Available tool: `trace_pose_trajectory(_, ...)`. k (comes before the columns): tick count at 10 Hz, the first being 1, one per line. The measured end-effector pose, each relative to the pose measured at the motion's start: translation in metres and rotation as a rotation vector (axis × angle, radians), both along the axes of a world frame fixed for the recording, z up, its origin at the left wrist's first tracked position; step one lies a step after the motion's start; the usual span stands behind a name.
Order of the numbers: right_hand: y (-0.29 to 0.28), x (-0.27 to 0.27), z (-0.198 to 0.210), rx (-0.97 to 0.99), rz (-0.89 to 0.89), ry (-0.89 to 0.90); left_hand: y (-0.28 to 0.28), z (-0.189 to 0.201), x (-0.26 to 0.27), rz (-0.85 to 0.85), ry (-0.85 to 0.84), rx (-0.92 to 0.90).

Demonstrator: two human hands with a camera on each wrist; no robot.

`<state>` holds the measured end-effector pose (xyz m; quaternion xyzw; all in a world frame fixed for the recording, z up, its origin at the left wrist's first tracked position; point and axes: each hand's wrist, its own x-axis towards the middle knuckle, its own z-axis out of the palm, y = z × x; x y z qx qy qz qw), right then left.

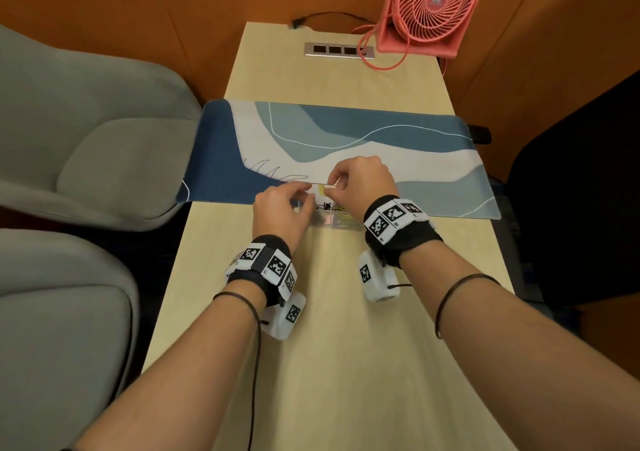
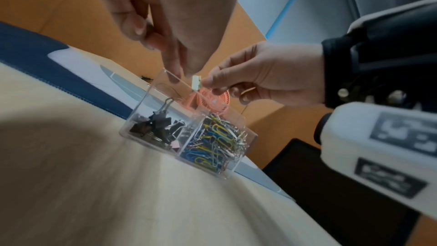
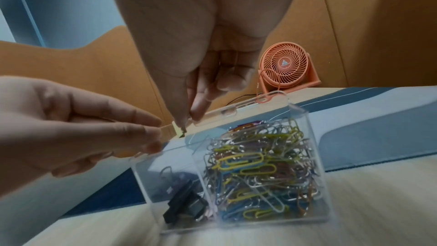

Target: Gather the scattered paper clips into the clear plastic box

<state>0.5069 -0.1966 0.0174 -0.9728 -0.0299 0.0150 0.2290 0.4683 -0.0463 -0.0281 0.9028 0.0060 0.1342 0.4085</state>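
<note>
The clear plastic box [image 1: 323, 221] [image 2: 151, 100] [image 3: 151, 175] stands on the wooden table at the near edge of the blue mat. Its right compartment holds a heap of coloured paper clips [image 2: 217, 137] [image 3: 260, 166]. Black binder clips [image 2: 158, 121] [image 3: 184, 205] lie in the left one. The clear lid [image 2: 179, 81] [image 3: 236, 108] is raised above the box, with a small pale tab [image 2: 196, 81] [image 3: 176, 128] on its edge. My left hand [image 1: 304, 203] [image 2: 175, 74] [image 3: 156, 134] pinches the lid's left part. My right hand [image 1: 334, 187] [image 2: 212, 85] [image 3: 189, 119] pinches it beside the tab.
A blue and white desk mat [image 1: 346, 145] lies across the table [image 1: 329, 346]. A pink fan [image 1: 433, 3] with its cord stands at the far right corner beside a socket strip [image 1: 339, 50]. Grey chairs [image 1: 86, 139] stand on the left.
</note>
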Motion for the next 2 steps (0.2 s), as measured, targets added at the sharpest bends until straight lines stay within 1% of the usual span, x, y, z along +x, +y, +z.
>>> trace_pose_trajectory(1,0.0056,-0.0006,-0.0012,-0.048,0.027,0.022,0.0030,-0.0008,-0.0054,0.056,-0.003,-0.020)
trace_pose_trajectory(2,0.0080,-0.0053,-0.0022,-0.110,0.064,0.028,0.0093,0.0004,-0.0061,0.075,-0.017,-0.001)
